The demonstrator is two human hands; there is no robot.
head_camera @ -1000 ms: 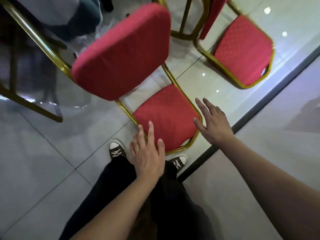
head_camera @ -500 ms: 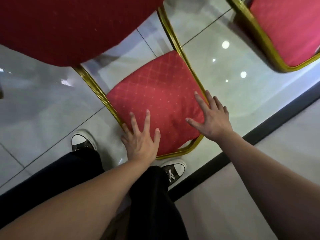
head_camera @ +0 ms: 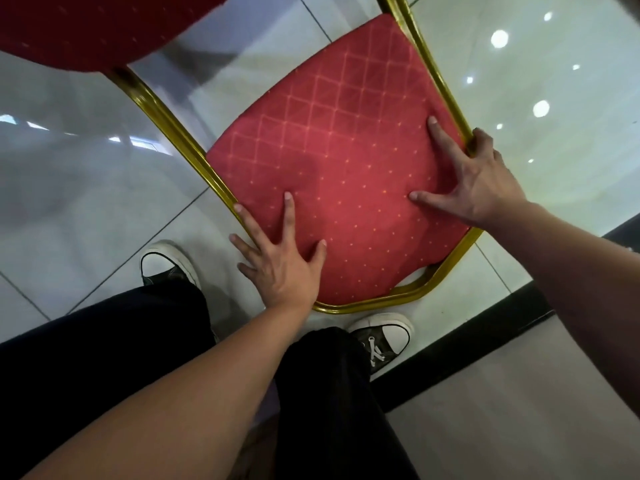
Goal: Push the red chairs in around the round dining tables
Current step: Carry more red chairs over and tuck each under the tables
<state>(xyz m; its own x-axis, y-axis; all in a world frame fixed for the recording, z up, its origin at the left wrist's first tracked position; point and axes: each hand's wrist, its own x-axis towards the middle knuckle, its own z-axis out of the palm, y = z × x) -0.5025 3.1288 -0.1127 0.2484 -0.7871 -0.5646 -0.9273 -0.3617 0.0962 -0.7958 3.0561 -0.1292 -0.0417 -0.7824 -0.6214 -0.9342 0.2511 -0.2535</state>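
Both hands are down on the red padded chair seat with its gold diamond stitching [head_camera: 346, 188], and I read that as setting up the shove. My left hand [head_camera: 280, 261] lies spread and flat over the near left corner, thumb and forefinger on the cushion, outer fingers reaching past the gold metal frame [head_camera: 166, 123]. My right hand [head_camera: 474, 181] is splayed across the right side, thumb and forefinger pressing the fabric while the remaining fingers curl over the frame rail at that edge; I judge that hook is there to steer the chair as it slides.

This chair stands on the glossy pale tiled floor [head_camera: 86, 202] directly in front of me, front edge just beside my black-and-white canvas shoes [head_camera: 384, 337]. Its red upholstered backrest [head_camera: 86, 26] fills the upper left, on the far side of the seat. No round bench shows from here, so I cannot tell how far the chair has to travel. A dark floor strip [head_camera: 467, 344] runs diagonally behind my right foot.
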